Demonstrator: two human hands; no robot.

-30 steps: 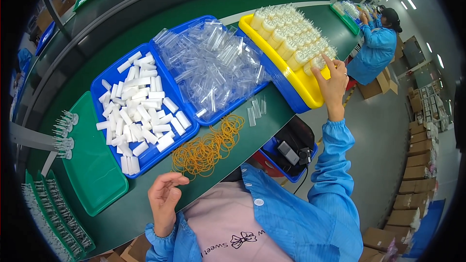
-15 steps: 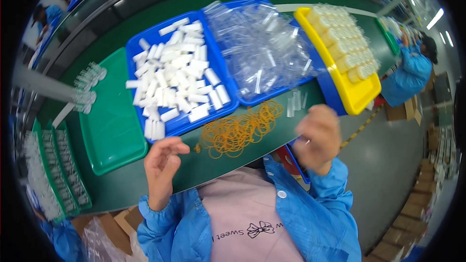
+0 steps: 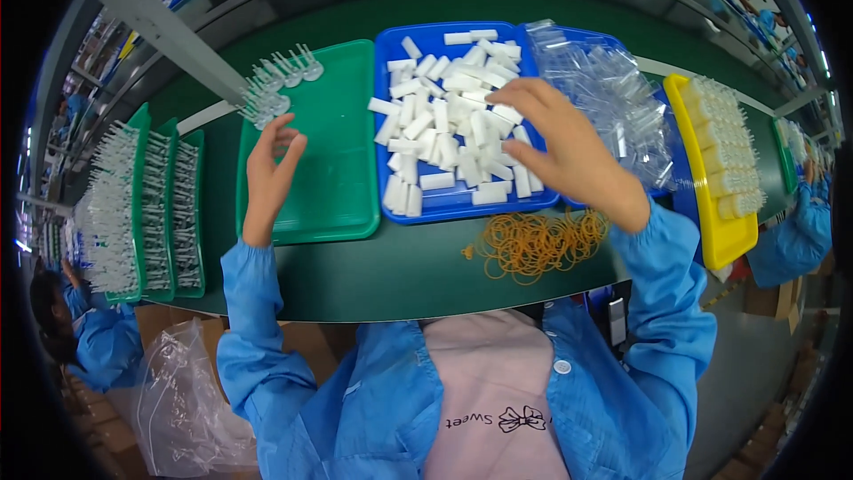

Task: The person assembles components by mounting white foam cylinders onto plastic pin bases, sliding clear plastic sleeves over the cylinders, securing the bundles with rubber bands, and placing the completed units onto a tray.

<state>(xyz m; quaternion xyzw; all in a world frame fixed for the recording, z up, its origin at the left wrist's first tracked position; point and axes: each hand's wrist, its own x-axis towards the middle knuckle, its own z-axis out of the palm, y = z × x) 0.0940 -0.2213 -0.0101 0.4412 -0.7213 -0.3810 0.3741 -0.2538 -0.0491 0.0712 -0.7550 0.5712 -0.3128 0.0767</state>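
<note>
My left hand (image 3: 271, 173) is over the left edge of a flat green tray (image 3: 329, 178), fingers slightly bent and apart, with nothing visible in it. Just beyond its fingertips stand several clear plastic pieces with thin upright stems (image 3: 291, 73), clustered at the tray's far left corner. My right hand (image 3: 573, 142) hovers over the right side of a blue tray (image 3: 426, 212) heaped with small white blocks (image 3: 444, 120). Its thumb and fingers are spread around some blocks; whether the fingertips touch any cannot be told.
Orange rubber bands (image 3: 538, 244) lie in a pile before the blue tray. Clear plastic tubes (image 3: 613, 98) fill another blue tray, partly behind my right hand. A yellow tray (image 3: 733, 240) stands far right. Green racks (image 3: 142, 204) of clear pieces and a metal post (image 3: 169, 22) are at left.
The view has swung left. My right hand has come from near the table's front edge to above the white blocks. My left hand has moved left to the green tray.
</note>
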